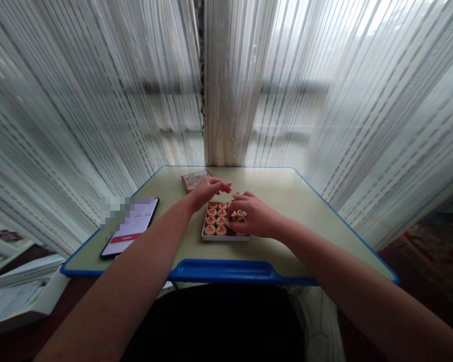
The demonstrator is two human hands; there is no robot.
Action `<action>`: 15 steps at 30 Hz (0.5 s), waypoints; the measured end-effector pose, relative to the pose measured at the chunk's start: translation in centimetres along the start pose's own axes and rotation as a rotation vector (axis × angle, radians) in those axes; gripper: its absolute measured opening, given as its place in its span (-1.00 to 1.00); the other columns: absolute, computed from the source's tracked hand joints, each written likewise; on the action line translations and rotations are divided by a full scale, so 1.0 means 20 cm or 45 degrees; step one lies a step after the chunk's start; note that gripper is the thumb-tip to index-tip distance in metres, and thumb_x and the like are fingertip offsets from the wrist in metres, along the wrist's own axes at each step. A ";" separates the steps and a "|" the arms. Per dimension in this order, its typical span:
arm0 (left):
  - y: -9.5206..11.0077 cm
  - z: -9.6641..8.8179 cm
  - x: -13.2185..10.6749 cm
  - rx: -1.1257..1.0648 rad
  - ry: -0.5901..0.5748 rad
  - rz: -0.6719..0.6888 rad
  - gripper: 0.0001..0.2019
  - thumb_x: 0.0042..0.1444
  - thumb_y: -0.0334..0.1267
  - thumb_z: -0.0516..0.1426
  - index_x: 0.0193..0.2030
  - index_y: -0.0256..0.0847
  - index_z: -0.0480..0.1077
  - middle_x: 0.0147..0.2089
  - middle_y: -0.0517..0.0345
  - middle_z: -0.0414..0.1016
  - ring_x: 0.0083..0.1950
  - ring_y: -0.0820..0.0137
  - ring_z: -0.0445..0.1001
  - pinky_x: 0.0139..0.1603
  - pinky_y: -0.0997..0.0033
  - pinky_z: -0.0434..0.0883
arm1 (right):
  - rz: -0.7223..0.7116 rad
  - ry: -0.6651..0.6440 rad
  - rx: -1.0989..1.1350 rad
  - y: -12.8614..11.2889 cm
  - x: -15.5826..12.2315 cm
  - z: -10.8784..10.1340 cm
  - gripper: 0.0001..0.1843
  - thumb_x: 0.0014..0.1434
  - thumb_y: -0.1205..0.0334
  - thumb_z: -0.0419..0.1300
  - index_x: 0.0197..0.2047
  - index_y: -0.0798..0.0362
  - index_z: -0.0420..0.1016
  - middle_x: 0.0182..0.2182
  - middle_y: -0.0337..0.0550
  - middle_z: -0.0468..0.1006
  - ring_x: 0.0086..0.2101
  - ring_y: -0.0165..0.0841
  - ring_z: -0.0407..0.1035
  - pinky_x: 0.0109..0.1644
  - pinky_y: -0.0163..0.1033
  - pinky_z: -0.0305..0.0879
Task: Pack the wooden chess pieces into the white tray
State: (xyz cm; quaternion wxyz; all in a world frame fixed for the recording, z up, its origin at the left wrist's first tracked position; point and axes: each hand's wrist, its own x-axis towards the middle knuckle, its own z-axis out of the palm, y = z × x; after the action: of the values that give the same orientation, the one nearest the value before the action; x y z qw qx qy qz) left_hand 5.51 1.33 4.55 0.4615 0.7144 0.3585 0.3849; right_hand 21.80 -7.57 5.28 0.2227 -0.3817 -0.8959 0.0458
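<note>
A shallow white box (211, 238) sits in the middle of a small table (298, 211) and holds several round wooden chess pieces (216, 219) with red marks. My right hand (253, 217) lies over the box's right half, fingers curled round a few pieces with dark marks. My left hand (208, 191) hovers just beyond the box's far edge, fingers stretched out and together, holding nothing that I can see.
A smartphone (131, 227) with a lit screen lies on the table's left part. A small wooden box lid (195, 179) rests at the far edge. The table has a blue rim (226, 270). Sheer curtains hang behind. Papers lie at the lower left.
</note>
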 end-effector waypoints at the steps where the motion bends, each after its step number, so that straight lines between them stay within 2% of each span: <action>1: 0.00 0.00 0.00 -0.003 -0.007 -0.001 -0.65 -0.13 0.00 0.15 -0.44 -0.31 0.47 -0.39 0.03 0.51 -0.29 0.37 0.41 -0.24 0.36 0.28 | 0.018 -0.008 -0.010 0.00 0.00 0.00 -0.85 -0.06 0.23 0.24 -0.35 0.07 0.48 -0.30 -0.11 0.48 -0.23 -0.30 0.27 0.00 -0.11 0.09; 7: 0.01 0.00 0.00 -0.012 -0.012 0.005 -0.65 -0.12 0.00 0.15 -0.46 -0.31 0.47 -0.38 0.03 0.51 -0.30 0.39 0.40 -0.25 0.38 0.27 | 0.120 -0.029 -0.028 -0.01 0.01 -0.01 -0.80 -0.06 0.20 0.23 -0.33 0.10 0.49 -0.29 -0.08 0.45 -0.23 -0.30 0.26 -0.01 -0.12 0.09; 15: 0.00 -0.01 0.00 0.090 -0.047 0.019 -0.65 -0.13 0.01 0.15 -0.42 -0.30 0.48 -0.36 0.03 0.51 -0.29 0.39 0.39 -0.27 0.38 0.27 | 0.123 -0.069 -0.047 0.00 0.00 0.01 -0.81 -0.07 0.22 0.20 -0.33 0.09 0.52 -0.33 -0.09 0.42 -0.25 -0.30 0.25 -0.05 -0.14 0.12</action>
State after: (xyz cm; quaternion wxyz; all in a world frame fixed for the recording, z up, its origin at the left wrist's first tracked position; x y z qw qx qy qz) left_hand 5.41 1.40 4.59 0.4398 0.7398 0.3580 0.3622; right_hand 21.65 -7.48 5.11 0.1888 -0.4270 -0.8829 0.0501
